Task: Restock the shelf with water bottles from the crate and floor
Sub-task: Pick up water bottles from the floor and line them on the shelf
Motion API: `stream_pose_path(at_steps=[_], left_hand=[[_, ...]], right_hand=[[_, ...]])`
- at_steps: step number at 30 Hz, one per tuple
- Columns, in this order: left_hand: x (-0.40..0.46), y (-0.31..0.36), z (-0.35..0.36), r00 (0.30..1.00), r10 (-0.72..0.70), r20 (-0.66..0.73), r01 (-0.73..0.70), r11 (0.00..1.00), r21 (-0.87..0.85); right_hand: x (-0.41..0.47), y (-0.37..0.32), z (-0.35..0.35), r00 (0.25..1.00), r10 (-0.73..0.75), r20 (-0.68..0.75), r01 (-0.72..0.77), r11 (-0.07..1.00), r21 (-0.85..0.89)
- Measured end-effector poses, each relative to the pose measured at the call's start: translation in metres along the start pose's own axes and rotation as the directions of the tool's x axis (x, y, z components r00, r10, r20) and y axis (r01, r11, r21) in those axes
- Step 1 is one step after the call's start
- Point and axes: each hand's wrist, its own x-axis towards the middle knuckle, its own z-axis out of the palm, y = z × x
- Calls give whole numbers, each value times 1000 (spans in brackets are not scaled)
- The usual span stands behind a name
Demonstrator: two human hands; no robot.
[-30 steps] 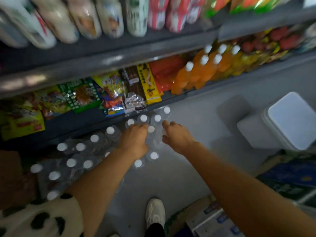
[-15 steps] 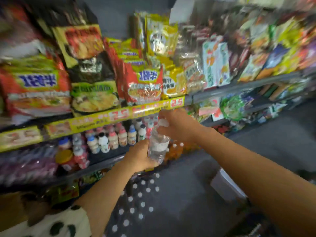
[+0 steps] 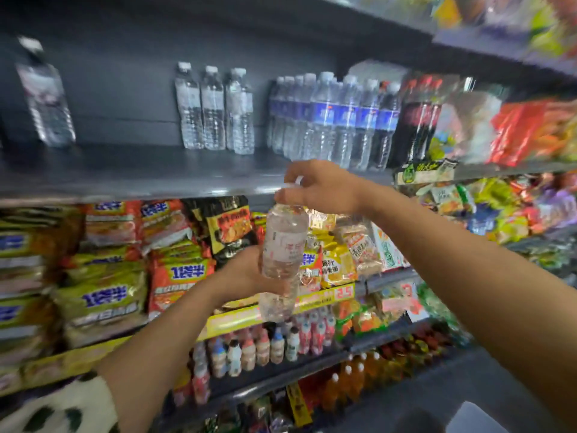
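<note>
Raised since half a second ago, the water bottle (image 3: 284,260) now sits higher against the display, and the view has tipped up to take in the dark shelf (image 3: 125,173) where bottled water stands.

That shelf runs across the upper half of my view. Most of its left stretch is bare, which I judge is why the bottle is being brought here. On it stand one lone bottle (image 3: 46,95) far left, a group of three clear bottles (image 3: 215,110) near the middle, and a tight row of blue-labelled bottles (image 3: 337,120) to the right.

Below are packed rows of noodle packets (image 3: 106,270), then small drink bottles (image 3: 265,348) lower still.

The water bottle is upright, in the air, just under the shelf edge, not yet on it. My left hand (image 3: 246,273) wraps its middle and carries the weight. My right hand (image 3: 324,189) pinches the cap from above, likely to steady and steer it. Both grips are grasping the bottle. Next I expect a lift over the edge.
</note>
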Motion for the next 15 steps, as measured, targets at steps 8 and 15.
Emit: stream_pose_path(at_steps=[8, 15], left_hand=[[2, 55, -67, 999, 7, 39, -7, 1000, 3], [49, 94, -115, 978, 74, -195, -58, 994, 89]], right_hand=[[54, -34, -42, 963, -238, -126, 242, 970, 12], [138, -29, -89, 906, -319, -277, 335, 942, 12]])
